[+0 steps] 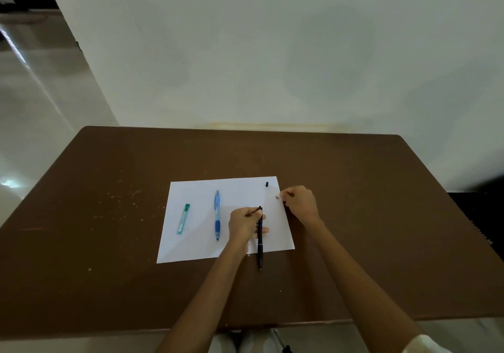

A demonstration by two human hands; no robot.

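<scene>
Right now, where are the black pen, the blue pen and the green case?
black pen [260,251]: head view, lower barrel.
blue pen [217,214]: head view, mid barrel.
green case [183,219]: head view, its middle.

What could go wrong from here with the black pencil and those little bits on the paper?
The small black cap and the tan piece lie loose near the right edge of the paper; the right hand beside them might flick them onto the table. The left hand grips the black pencil near its far end, so it may pivot or slip.
</scene>
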